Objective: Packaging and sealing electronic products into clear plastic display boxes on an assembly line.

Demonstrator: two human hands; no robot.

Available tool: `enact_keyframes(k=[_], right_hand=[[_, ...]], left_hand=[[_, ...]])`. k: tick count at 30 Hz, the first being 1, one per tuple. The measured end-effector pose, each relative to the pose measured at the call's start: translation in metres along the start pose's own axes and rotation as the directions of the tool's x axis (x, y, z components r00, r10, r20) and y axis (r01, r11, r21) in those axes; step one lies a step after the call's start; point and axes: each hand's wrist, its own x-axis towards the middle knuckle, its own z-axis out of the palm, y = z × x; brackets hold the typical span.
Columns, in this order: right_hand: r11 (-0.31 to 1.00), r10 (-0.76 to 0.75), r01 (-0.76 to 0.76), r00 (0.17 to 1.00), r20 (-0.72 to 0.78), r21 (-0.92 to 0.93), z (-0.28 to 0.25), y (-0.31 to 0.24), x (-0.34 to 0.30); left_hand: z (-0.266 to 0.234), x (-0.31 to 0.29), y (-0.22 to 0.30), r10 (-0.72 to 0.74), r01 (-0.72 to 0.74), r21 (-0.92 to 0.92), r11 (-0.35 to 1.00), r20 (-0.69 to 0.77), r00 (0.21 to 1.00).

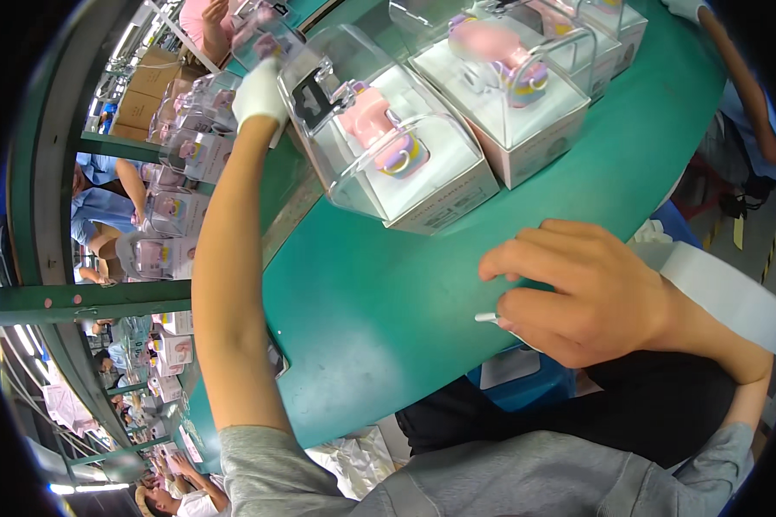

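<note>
Green tabletop (pixel 379 284), clear-domed pink toy packs (pixel 440 202) along far side, gloved left hand (pixel 263 93) by their covers, grip can't tell, right hand (pixel 569 293) half-curled round thin white stick (pixel 486 318), green metal frame (pixel 129 299) and cartons (pixel 138 112) at left.

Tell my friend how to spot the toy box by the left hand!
Find the green table, then the left hand in its white glove. Just right of it is the box: pink toy, clear cover. Unlike the next box, farther right, it's right beside that glove.
</note>
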Motion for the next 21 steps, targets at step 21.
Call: enact_keyframes(k=[21], right_hand=[[0.892, 0.053, -0.091, 0.994, 0.097, 0.443, 0.022, -0.039, 0.031]], left_hand=[[-0.157, -0.400, 0.111, -0.006, -0.026, -0.260, 0.965, -0.120, 0.993]])
